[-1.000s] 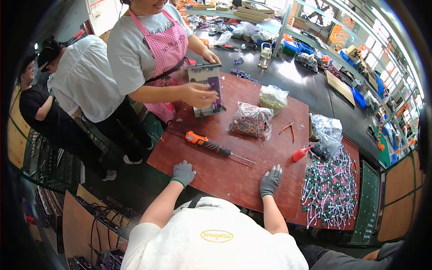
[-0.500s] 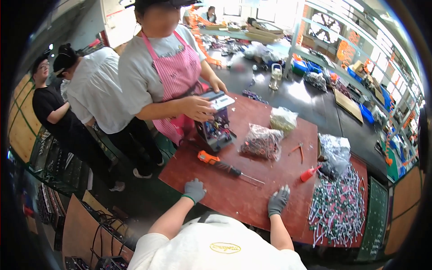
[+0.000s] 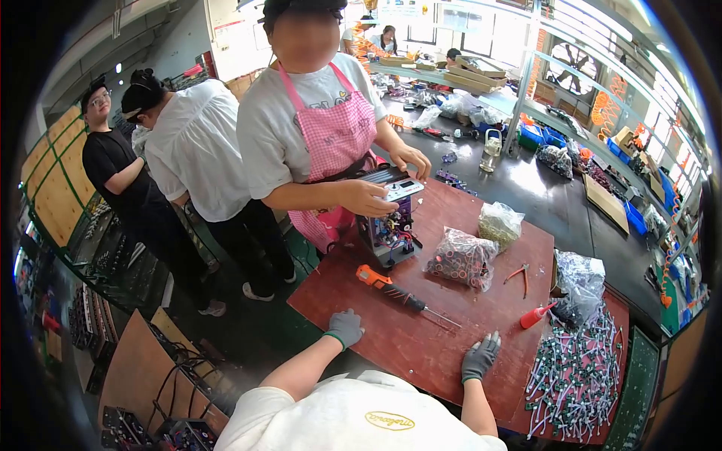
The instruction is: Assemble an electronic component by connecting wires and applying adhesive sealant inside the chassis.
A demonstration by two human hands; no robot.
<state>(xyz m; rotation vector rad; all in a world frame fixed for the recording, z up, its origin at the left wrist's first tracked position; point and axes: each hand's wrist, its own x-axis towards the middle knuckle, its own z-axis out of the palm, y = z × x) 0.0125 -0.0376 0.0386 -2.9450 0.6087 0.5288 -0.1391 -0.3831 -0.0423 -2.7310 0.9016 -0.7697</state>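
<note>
Both gloved hands rest flat on the worktop (image 3: 451, 331), left hand (image 3: 345, 328) and right hand (image 3: 480, 356) with fingers spread, holding nothing. The orange-handled screwdriver (image 3: 398, 295) lies just beyond them (nearer the left); I'd grip it by the handle, keeping clear of the co-worker's small machine (image 3: 389, 229) behind it.

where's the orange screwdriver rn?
Head view: the screwdriver lies on the brown table, ahead of the left hand, below the co-worker's device.
</note>
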